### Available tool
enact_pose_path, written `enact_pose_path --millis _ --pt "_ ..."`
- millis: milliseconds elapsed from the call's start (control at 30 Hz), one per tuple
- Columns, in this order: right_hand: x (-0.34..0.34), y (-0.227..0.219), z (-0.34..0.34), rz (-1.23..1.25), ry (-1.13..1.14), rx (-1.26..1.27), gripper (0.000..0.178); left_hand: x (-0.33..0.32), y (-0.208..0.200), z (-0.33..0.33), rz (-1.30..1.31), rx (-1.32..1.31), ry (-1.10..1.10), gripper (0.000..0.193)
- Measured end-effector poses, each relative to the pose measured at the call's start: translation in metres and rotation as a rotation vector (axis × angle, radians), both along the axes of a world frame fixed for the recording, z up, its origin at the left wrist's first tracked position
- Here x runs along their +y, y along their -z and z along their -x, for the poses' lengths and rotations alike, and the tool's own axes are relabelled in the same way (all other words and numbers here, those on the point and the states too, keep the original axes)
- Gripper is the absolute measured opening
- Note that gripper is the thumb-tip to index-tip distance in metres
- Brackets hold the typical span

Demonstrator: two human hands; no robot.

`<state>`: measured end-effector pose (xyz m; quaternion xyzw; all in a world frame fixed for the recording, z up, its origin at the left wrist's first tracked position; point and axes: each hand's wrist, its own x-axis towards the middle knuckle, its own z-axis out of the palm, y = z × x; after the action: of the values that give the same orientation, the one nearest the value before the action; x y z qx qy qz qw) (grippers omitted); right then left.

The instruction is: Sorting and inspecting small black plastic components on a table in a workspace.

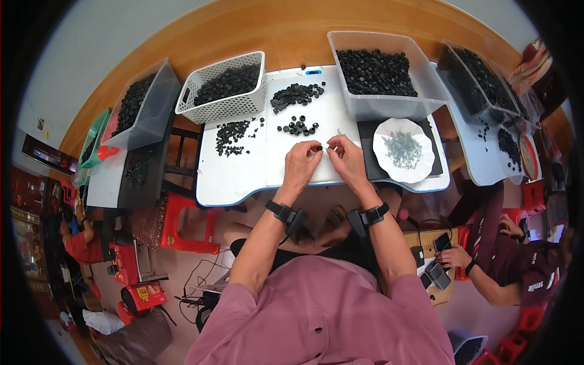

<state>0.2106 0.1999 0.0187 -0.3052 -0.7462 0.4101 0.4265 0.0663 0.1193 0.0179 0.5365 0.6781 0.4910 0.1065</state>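
Observation:
Over the near part of the white table (237, 176) my two hands meet almost fingertip to fingertip. My left hand (302, 161) pinches a small black cap-like part (320, 148) between thumb and fingers. Close beside it, my right hand (345, 157) is closed in a pinch; what it holds, if anything, is too small to make out. Just beyond lie several loose round black caps (298, 126), with a larger heap of black caps (296, 96) farther back. Smaller black pieces (231, 137) are spread to the left. Right of my hands, a white scalloped plate (382, 159) bears small clear pieces (403, 149).
A white perforated basket (222, 111) and a clear plastic bin (395, 108), both with black parts, stand at the back. More bins (159, 115) flank the table. At right sits another person (511, 261) with a phone (442, 242). A red stool (188, 225) stands lower left.

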Motion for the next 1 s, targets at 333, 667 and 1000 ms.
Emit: enact_pose_path --millis 333,667,1000 --pt "0.0016 0.0039 -0.001 -0.031 -0.027 -0.07 0.022 -0.0029 0.0014 -0.002 -0.08 0.104 0.039 0.019" --pt "0.0029 0.0058 -0.0011 0.025 -0.071 -0.058 0.02 -0.003 0.0045 -0.0006 -0.111 0.147 0.058 0.019" --pt "0.0 0.0039 -0.0031 0.138 -0.042 -0.033 0.014 -0.0048 0.008 -0.0025 -0.06 0.004 0.013 0.019"
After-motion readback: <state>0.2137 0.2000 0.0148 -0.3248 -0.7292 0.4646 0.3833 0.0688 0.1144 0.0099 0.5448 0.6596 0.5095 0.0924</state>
